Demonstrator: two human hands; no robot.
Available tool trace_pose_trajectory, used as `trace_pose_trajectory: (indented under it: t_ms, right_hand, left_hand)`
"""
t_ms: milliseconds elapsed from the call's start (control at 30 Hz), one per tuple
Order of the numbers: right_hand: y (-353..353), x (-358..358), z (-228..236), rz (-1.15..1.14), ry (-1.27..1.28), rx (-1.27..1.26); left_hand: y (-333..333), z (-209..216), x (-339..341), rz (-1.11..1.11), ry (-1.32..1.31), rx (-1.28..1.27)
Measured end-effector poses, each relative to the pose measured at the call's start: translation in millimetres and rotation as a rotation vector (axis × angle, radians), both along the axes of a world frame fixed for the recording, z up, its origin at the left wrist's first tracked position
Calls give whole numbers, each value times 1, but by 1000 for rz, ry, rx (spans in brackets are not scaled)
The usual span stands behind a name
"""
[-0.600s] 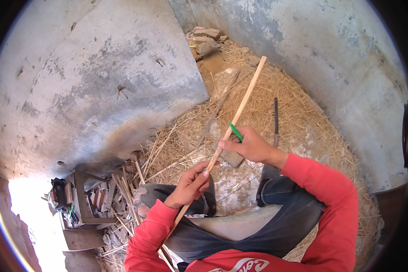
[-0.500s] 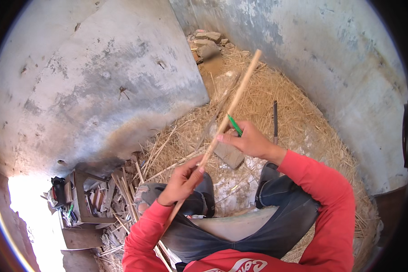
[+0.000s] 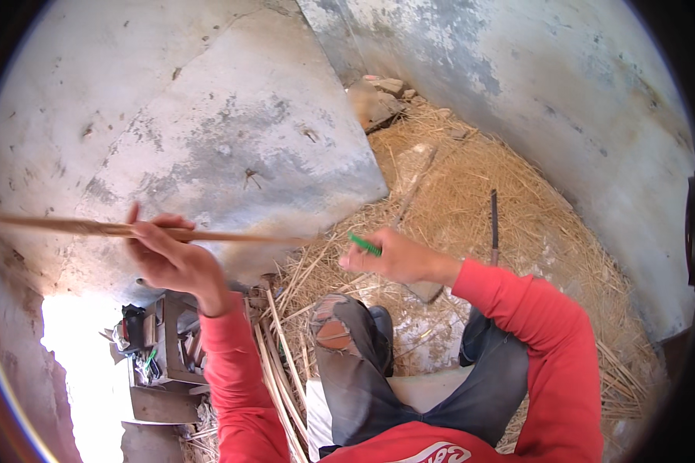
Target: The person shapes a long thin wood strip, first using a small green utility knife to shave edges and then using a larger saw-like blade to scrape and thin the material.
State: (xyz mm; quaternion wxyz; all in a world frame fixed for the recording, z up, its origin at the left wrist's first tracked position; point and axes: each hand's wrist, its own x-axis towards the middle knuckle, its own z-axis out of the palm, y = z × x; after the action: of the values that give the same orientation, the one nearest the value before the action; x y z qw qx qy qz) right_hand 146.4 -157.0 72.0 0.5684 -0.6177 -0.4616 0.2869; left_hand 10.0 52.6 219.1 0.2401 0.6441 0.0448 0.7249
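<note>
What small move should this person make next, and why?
Perhaps steady the wooden stick in the left hand: it looks blurred and reaches out sideways, and its nearer tip seems to be apart from the right hand, which holds a green pen-like object.

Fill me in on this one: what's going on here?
A seated person in a red top has a long, thin wooden stick in the left hand, held out to the left and roughly level. The right hand holds a slim green object in front of the body and is not on the stick. A dark, narrow bar lies on the straw beyond the right forearm.
</note>
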Motion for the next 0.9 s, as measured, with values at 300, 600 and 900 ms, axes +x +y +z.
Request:
trace_pose_trajectory:
  t_ms: [300, 600, 900]
  right_hand:
    - [-23, 2, 6, -279, 588, 303]
    - [-87, 59, -19, -670, 446, 199]
    - [-59, 60, -4, -669, 212, 151]
  left_hand:
    - [-105, -160, 18, -789, 202, -932]
    - [-134, -164, -73, -1022, 1005, -328]
    - [-94, -156, -53, -884, 1225, -384]
